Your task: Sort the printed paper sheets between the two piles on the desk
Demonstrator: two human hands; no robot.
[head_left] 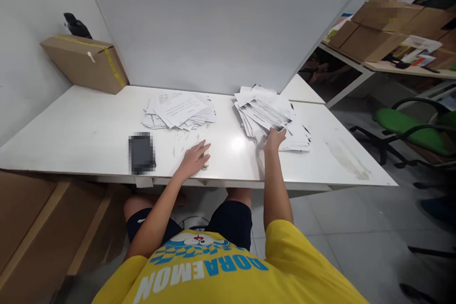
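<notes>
My left hand point(195, 157) lies flat on the white table point(89, 128), fingers stretched out, with a small pale object partly under its fingers near the front edge. My right hand point(274, 138) reaches to the right pile of printed papers point(270, 116) and its fingers pinch the near edge of the top sheets. A second pile of white papers point(180, 110) lies farther back, left of centre, beyond my left hand.
A dark phone point(141, 153) lies on the table left of my left hand. A cardboard box point(85, 61) leans against the wall at the back left. A white partition stands behind the table. Right: a green chair point(409, 130) and a table stacked with boxes point(384, 28).
</notes>
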